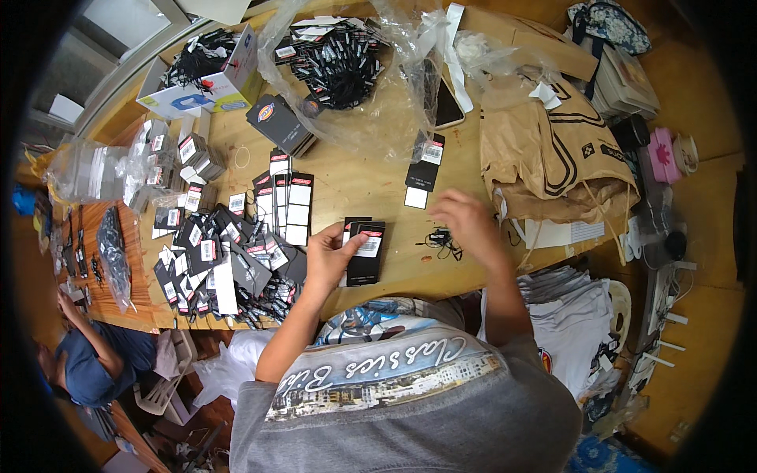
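Observation:
My left hand (pixel 325 258) is closed around a few black hang tags (pixel 367 252) with white barcode stickers, thumb on top, just above the table's near edge. To the right, my right hand (pixel 464 219) hovers with loosely bent fingers somewhat apart and nothing visible in them. Under its fingertips lies a small bundle of black tag strings (pixel 443 243). Beyond it is a black tag strip (pixel 424 167) with a white lower part. Left of my left hand, a large heap of strung black tags (pixel 229 264) spreads over the table beside tag strips with white panels (pixel 298 206).
A stack of dark cards (pixel 277 122), a box of strung tags (pixel 206 75) and a plastic bag with black strings (pixel 339 67) stand farther back. A phone (pixel 449 106) and a brown paper bag (pixel 552 150) lie right. Another person (pixel 102 359) sits at lower left.

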Available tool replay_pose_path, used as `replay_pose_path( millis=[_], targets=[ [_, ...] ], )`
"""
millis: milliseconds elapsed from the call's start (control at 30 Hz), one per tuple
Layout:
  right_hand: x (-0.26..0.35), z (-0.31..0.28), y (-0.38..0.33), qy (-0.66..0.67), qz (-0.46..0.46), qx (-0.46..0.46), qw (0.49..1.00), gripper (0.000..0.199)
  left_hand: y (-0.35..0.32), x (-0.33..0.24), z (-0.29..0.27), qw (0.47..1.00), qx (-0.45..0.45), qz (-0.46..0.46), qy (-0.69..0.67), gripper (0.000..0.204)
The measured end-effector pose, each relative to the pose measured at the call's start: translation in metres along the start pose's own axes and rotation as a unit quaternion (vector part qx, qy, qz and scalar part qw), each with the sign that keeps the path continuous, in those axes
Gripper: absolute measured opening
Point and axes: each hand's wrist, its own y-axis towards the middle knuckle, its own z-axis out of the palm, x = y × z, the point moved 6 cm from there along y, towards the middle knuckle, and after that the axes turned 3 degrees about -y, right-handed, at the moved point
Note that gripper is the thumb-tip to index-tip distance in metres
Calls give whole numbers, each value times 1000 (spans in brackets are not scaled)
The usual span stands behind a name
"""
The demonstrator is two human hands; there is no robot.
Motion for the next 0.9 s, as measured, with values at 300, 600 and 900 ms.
replay_pose_path(
  millis=[300, 600, 900],
  targets=[
    [-35, 0, -13, 11, 87, 52, 995, 7, 2, 8, 3, 991, 77, -67, -84, 10],
    [36, 21, 15, 541, 108, -9, 834, 5, -6, -21, 45, 958, 279, 23, -65, 15],
    [44, 2, 30, 699, 90, -49, 708, 12, -10, -6, 34, 951, 292, -70, -76, 15]
  ],
)
